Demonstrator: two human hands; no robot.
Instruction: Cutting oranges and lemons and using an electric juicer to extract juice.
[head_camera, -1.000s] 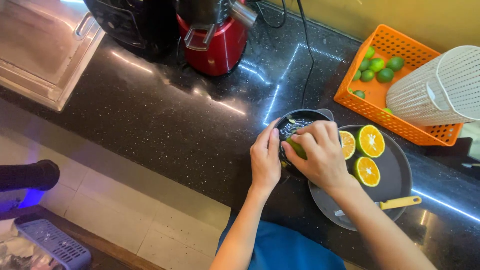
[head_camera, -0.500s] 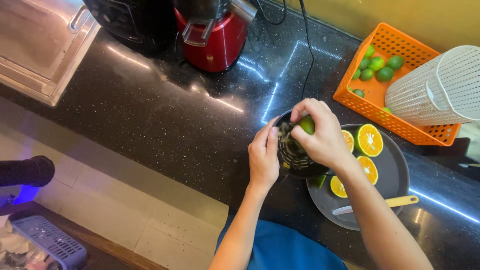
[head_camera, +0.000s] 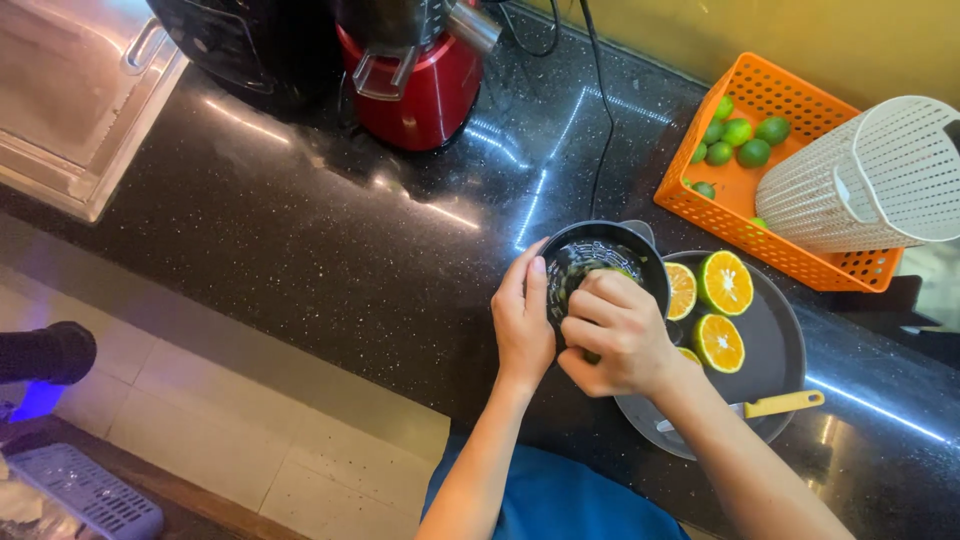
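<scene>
A black hand juicer (head_camera: 640, 262) stands on the dark speckled counter. My left hand (head_camera: 523, 322) grips its left rim. My right hand (head_camera: 612, 332) is closed over a green citrus half (head_camera: 614, 271) and presses it down on the juicer's cone; most of the fruit is hidden under my fingers. Just right of the juicer a round dark tray (head_camera: 775, 345) holds several cut citrus halves (head_camera: 724, 283) with orange flesh and a yellow-handled knife (head_camera: 780, 405).
An orange plastic basket (head_camera: 760, 95) with several whole green citrus fruits (head_camera: 753, 152) sits at the back right, a white perforated basket (head_camera: 870, 175) tipped over it. A red appliance (head_camera: 425, 75) and a black one (head_camera: 240, 45) stand at the back. A cable (head_camera: 600, 120) crosses the counter.
My right hand lifted the green citrus half above the juicer, then pushed it back down onto the cone. My left hand has stayed on the juicer's rim.
</scene>
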